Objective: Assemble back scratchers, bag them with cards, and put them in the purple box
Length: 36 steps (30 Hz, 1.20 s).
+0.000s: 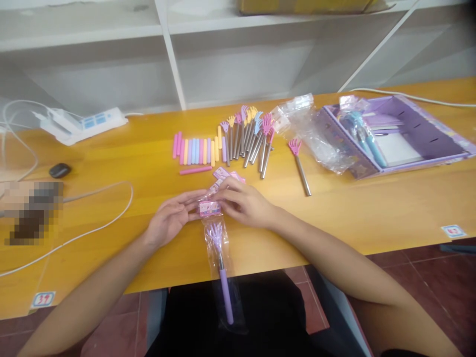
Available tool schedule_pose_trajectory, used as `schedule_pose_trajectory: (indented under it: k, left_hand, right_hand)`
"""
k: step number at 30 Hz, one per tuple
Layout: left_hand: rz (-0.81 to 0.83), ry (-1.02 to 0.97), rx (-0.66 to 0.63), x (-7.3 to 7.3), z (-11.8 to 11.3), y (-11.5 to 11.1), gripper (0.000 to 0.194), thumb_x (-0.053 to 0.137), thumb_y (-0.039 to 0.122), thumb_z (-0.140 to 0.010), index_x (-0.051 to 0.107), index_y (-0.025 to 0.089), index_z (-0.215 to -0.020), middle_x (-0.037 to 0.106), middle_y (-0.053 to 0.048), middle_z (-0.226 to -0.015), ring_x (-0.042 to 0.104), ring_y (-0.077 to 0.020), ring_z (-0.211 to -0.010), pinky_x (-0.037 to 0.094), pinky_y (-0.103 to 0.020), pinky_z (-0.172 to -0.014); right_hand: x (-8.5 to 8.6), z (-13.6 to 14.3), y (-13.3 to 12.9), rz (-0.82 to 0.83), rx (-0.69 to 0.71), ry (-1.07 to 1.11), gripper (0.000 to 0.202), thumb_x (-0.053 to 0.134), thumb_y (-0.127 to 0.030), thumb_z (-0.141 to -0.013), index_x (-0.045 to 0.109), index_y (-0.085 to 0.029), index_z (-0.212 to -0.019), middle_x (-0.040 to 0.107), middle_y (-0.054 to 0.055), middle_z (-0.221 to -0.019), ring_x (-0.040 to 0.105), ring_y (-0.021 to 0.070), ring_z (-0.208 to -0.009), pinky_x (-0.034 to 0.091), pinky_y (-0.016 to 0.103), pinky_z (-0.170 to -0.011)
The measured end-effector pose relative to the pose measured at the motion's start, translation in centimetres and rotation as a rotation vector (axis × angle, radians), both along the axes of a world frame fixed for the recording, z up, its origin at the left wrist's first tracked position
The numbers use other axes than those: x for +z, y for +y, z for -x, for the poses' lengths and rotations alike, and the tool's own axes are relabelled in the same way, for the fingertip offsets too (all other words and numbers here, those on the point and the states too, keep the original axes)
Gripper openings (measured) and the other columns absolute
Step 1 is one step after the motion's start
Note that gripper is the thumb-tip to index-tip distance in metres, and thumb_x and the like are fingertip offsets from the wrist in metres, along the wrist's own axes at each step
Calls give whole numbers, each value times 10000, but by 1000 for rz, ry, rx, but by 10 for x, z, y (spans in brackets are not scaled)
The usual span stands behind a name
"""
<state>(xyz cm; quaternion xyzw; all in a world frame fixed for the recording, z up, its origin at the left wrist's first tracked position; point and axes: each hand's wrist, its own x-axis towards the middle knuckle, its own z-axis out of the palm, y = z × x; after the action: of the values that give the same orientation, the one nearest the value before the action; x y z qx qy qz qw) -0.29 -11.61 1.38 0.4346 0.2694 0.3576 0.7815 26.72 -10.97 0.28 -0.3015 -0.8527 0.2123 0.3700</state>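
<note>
A purple back scratcher [224, 292], hand-shaped at its top end, lies inside a clear plastic bag [213, 255] that hangs over the table's front edge. Across the top of this bag sits a small pink printed card [210, 208]. My left hand [173, 218] grips the card and bag top from the left, its fingertips partly hidden behind them. From the right, my right hand [247, 202] pinches the same top edge with bent fingers. More printed cards [222, 173] lie just beyond my fingers, partly covered by the right hand.
Coloured handle tubes [199, 151] and metal back scratchers [255, 131] lie behind my hands. One pink scratcher [301, 166] lies apart, near clear bags [312, 131] and a purple box [420, 162]. A power strip [85, 124] and white cable [92, 229] are at left.
</note>
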Motion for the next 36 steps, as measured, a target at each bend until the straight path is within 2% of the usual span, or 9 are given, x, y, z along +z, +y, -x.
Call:
schedule_pose_trajectory:
  k: [3,6,9,14,21,26,32,36]
  left_hand:
    - [7,-5,-3,0,0,0,488,589,321,-948,736,176,-1391,632,-158,-1551,553,-397,-1447,499,-583,-1134]
    - [4,-16,-17,0,1,0,500,584,319,-951,722,175,-1410,631,-162,-1551,544,-400,-1458,485,-593,-1151]
    - [4,-28,-29,1,1,0,509,588,320,-950,713,170,-1421,632,-166,-1548,556,-400,-1449,482,-592,-1159]
    - [-15,-31,-51,2,-2,-1,494,580,331,-966,718,187,-1418,623,-151,-1562,552,-392,-1457,522,-560,-1119]
    - [-23,-7,-27,1,1,0,505,600,352,-962,707,197,-1430,623,-147,-1563,531,-390,-1477,492,-549,-1140]
    - [-66,35,-1,2,2,1,506,592,352,-961,724,175,-1416,639,-146,-1546,524,-383,-1481,456,-515,-1161]
    - [-73,17,9,3,1,1,484,595,335,-963,742,166,-1392,669,-135,-1513,522,-367,-1487,408,-499,-1215]
    - [-42,30,47,2,-1,0,490,638,327,-967,701,203,-1437,659,-138,-1522,580,-356,-1431,444,-495,-1185]
  right_hand:
    - [3,0,-1,56,10,-1,256,623,-179,-1017,692,-248,-1255,593,68,-1200,581,143,-844,535,286,-698]
    - [6,1,-3,65,30,12,321,627,-181,-1012,667,-265,-1320,544,87,-1268,594,201,-1049,585,354,-869]
    - [8,3,-5,70,75,6,370,627,-196,-1014,642,-263,-1378,502,108,-1340,557,237,-1215,556,435,-1062]
    - [9,3,-6,136,111,-38,333,638,-222,-1021,648,-262,-1352,501,110,-1367,542,246,-1290,518,467,-1165]
    - [10,4,-3,148,138,91,306,569,-153,-1053,659,-261,-1325,593,93,-1291,612,210,-1251,546,438,-1119]
    - [8,5,-2,147,117,143,253,548,-136,-1051,659,-218,-1263,664,94,-1263,650,201,-1226,561,428,-1089]
    - [6,4,-2,151,93,142,232,531,-149,-1056,660,-204,-1241,681,100,-1260,663,195,-1201,571,420,-1061]
    - [4,4,-2,140,61,137,274,543,-146,-1047,661,-221,-1282,675,92,-1290,657,194,-1217,565,420,-1074]
